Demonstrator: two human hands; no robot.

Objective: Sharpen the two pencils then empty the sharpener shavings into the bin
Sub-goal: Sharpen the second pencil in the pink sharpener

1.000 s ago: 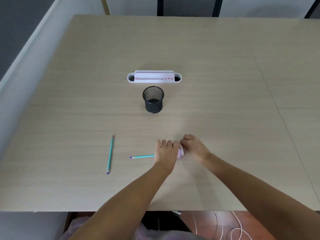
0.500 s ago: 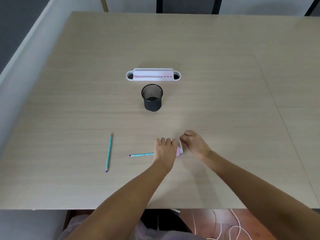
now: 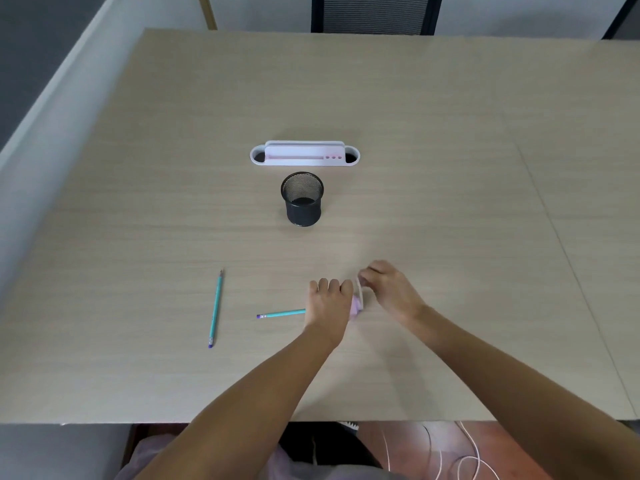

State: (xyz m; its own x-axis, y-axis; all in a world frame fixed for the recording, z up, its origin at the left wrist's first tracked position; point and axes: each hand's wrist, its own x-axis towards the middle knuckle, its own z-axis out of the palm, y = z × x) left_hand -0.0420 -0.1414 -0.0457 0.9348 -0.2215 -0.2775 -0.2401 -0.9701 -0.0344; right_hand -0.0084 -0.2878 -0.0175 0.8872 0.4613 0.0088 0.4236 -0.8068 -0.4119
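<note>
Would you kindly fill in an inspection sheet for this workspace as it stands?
Surface: light wood-grain table, a seam on its right part.
Job's things: loose teal pencil lying free at left; second teal pencil runs under the left hand; pink sharpener between the hands; black mesh cup upright at centre.
Clutter: white desk organiser behind the cup.
Hands: left hand closed on the second pencil; right hand on the sharpener.
Cables: white cables on the floor.
Surroundings: dark chair beyond the table.

No legible text, labels or numbers anywhere
</note>
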